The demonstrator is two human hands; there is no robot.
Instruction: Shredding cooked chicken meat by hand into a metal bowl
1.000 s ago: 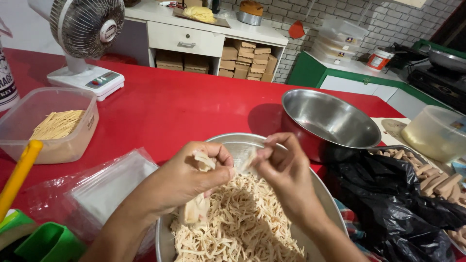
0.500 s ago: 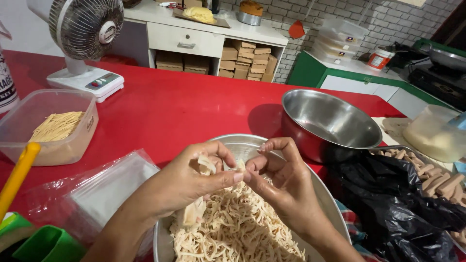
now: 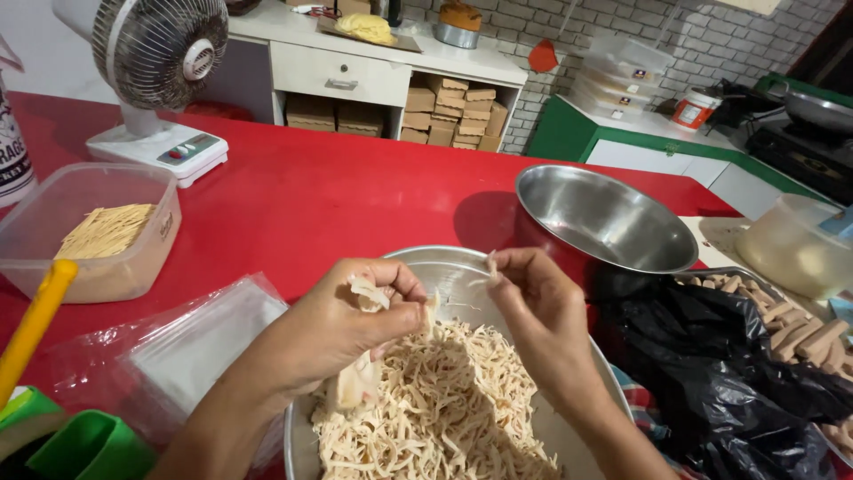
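Observation:
My left hand [image 3: 342,324] grips a pale chunk of cooked chicken [image 3: 357,384] over a steel bowl [image 3: 444,263] filled with several thin shreds [image 3: 444,409]. A torn end of the chunk sticks up between my thumb and forefinger. My right hand [image 3: 538,311] is just to the right, above the same bowl, and pinches a thin shred [image 3: 490,263] between its fingertips. The two hands are a few centimetres apart.
An empty steel bowl [image 3: 604,218] stands behind on the red table [image 3: 329,191]. A black plastic bag [image 3: 720,356] lies right, by a tray of brown sticks [image 3: 800,324]. At left are a clear tub [image 3: 89,236], plastic bags [image 3: 178,347], a yellow handle [image 3: 31,329] and a fan [image 3: 155,62].
My hands met at the chunk half a second ago and have now drawn apart, the right hand pulling a thin shred off to the right.

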